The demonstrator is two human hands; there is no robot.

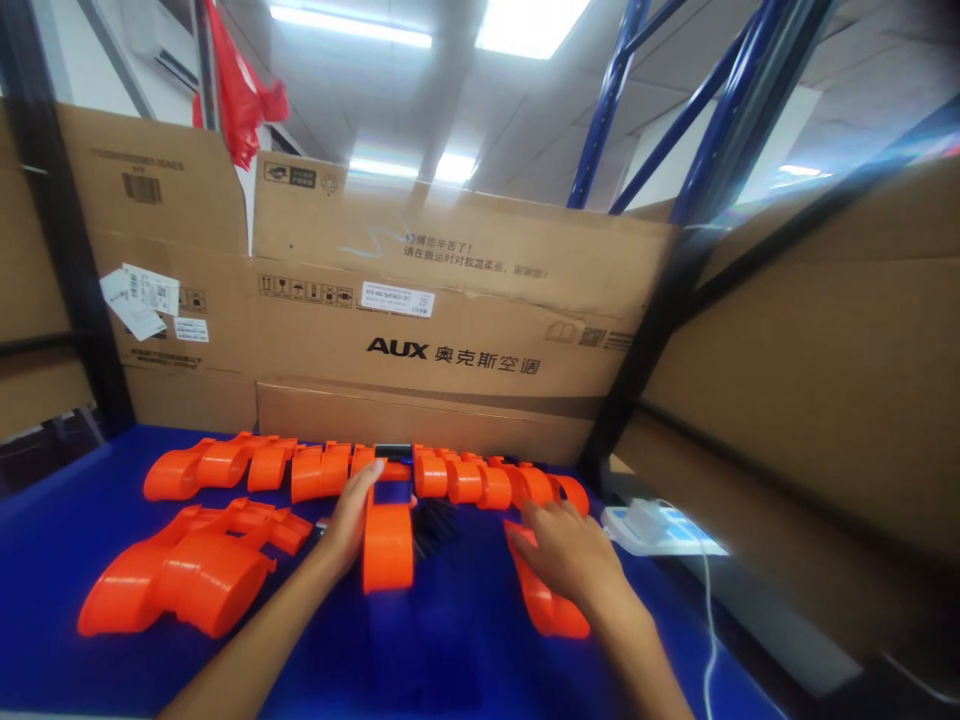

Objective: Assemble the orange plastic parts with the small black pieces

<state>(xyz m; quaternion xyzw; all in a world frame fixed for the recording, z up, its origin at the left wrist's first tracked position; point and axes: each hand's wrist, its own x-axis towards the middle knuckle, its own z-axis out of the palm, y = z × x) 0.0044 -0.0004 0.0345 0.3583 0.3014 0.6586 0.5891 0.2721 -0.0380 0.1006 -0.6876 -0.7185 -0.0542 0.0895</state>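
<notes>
My left hand (352, 515) is closed around an orange plastic tape dispenser (388, 548), held upright above the blue table. Its lower end is a broad rounded loop, and a dark roller-like bar (393, 452) shows at its top. My right hand (566, 550) is over a pair of orange dispensers (551, 605) lying on the right, thumb apart from the fingers; its fingertips are partly hidden. Just right of the held dispenser lies a bunch of small black pieces (435, 527), too blurred to name.
A row of orange dispensers (225, 465) runs along the back of the blue table (315, 660). More orange dispensers (214, 580) lie at left. A white power strip (664, 530) with a cable stands at right. Cardboard sheets (450, 410) and dark frame posts (637, 350) enclose the table.
</notes>
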